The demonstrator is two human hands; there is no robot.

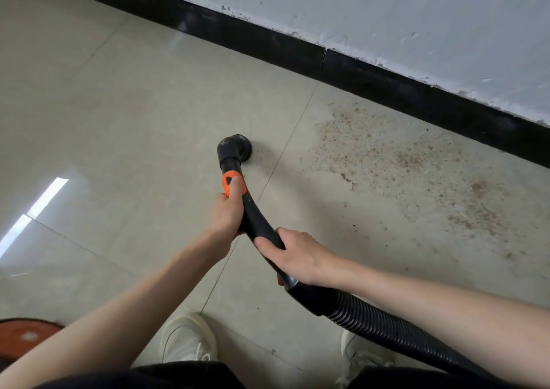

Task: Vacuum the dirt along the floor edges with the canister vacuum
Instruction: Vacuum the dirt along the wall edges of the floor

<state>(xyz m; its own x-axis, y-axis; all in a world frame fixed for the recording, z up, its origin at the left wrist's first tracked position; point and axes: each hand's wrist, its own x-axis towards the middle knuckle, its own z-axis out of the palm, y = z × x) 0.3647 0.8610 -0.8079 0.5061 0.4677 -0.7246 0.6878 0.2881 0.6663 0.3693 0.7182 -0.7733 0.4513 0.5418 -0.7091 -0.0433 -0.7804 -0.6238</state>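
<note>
Bare indoor room, maybe under renovation, glossy beige floor tiles (125, 114), black skirting board (268, 40), white wall (416, 16) with chipped paint, reddish dust patch (416, 165) by the edge

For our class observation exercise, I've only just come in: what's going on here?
A person is vacuuming a tiled floor beside a wall. The left hand grips the curved black wand near its orange collar, and the right hand holds it lower, where the ribbed hose joins. The round brush nozzle sits on the tile, short of the reddish-brown dirt spread along the black baseboard.
</note>
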